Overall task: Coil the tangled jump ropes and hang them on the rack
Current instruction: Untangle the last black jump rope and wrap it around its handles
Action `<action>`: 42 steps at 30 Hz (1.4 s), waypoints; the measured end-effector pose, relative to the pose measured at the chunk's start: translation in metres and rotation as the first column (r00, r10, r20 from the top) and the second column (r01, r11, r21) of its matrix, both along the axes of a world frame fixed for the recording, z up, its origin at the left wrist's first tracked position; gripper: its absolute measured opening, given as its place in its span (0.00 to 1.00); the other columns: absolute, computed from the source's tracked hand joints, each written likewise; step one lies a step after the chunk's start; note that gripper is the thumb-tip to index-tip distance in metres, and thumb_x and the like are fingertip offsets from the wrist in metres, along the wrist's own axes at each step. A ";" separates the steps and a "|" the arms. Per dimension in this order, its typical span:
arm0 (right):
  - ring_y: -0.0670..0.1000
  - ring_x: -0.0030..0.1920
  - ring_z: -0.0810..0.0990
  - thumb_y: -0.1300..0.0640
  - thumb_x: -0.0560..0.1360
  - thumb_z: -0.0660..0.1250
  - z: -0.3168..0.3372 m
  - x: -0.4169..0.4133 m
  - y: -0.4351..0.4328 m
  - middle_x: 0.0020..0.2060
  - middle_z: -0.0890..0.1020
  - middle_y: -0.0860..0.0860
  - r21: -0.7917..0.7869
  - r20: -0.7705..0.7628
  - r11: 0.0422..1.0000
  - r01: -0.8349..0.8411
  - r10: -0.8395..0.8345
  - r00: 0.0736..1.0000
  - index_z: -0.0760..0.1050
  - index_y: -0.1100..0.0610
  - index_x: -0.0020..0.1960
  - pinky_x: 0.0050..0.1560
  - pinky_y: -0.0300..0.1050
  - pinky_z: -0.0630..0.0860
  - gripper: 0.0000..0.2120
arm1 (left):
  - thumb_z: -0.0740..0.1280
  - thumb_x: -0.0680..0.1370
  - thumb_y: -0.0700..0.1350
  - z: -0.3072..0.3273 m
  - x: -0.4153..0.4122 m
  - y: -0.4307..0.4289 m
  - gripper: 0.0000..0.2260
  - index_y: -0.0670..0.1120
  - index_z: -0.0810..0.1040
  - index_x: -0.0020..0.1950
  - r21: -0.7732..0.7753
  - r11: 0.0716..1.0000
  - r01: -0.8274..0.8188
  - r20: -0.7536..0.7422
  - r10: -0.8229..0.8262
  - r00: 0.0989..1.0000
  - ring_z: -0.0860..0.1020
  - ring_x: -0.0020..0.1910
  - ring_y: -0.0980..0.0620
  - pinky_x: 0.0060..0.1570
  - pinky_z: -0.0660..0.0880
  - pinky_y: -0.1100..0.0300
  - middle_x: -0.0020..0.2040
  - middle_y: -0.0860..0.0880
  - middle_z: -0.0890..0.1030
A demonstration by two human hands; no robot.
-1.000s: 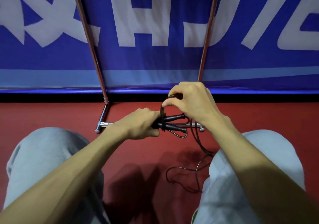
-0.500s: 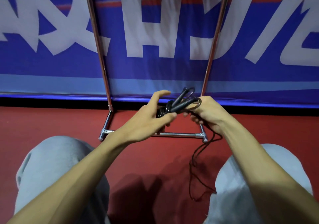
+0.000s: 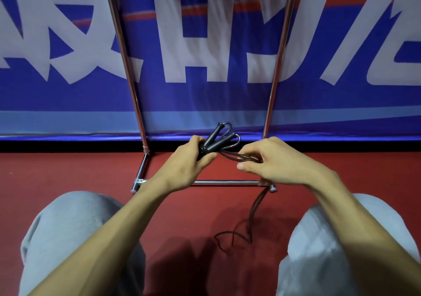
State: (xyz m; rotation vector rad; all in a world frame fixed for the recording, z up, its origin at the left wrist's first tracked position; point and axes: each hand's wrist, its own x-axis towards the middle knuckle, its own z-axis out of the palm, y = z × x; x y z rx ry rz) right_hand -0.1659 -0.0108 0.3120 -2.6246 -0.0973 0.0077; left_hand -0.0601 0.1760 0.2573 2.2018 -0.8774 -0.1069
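Before the rack [image 3: 134,95], the left hand [image 3: 185,167] grips both handles [image 3: 216,140]; beside them the right hand [image 3: 281,166] pinches the cord [image 3: 237,158].

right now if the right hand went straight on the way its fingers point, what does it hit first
Probably the left hand, gripping the jump rope handles; the right hand points at it along the cord it pinches. Depth is unclear.

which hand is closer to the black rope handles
Left. The left hand grips the handles; the right hand pinches the cord just to their right.
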 end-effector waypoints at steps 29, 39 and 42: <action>0.43 0.20 0.66 0.69 0.73 0.64 -0.022 0.028 -0.004 0.26 0.75 0.50 0.742 -0.122 0.579 0.337 -0.378 0.918 0.79 0.67 0.47 0.20 0.33 0.58 0.06 | 0.67 0.78 0.49 0.018 -0.022 0.002 0.26 0.66 0.64 0.72 -0.403 0.867 0.292 -0.257 -0.414 0.873 0.73 0.29 0.49 0.30 0.72 0.58 0.40 0.45 0.79; 0.47 0.22 0.64 0.44 0.77 0.64 -0.023 0.021 -0.003 0.24 0.68 0.49 0.349 -0.134 0.893 0.283 -0.252 0.958 0.80 0.55 0.37 0.26 0.40 0.61 0.17 | 0.68 0.77 0.52 0.009 -0.009 -0.002 0.10 0.51 0.73 0.54 -0.312 0.950 0.026 -0.209 -0.095 0.973 0.75 0.30 0.51 0.31 0.75 0.54 0.40 0.47 0.81; 0.46 0.29 0.73 0.41 0.74 0.66 -0.020 0.017 -0.009 0.27 0.76 0.48 -0.068 -0.061 0.980 0.188 -0.192 0.980 0.80 0.51 0.37 0.36 0.45 0.69 0.15 | 0.68 0.76 0.58 0.002 -0.001 0.004 0.15 0.52 0.67 0.55 -0.026 0.999 -0.035 0.030 0.035 0.999 0.77 0.37 0.49 0.40 0.74 0.51 0.41 0.54 0.79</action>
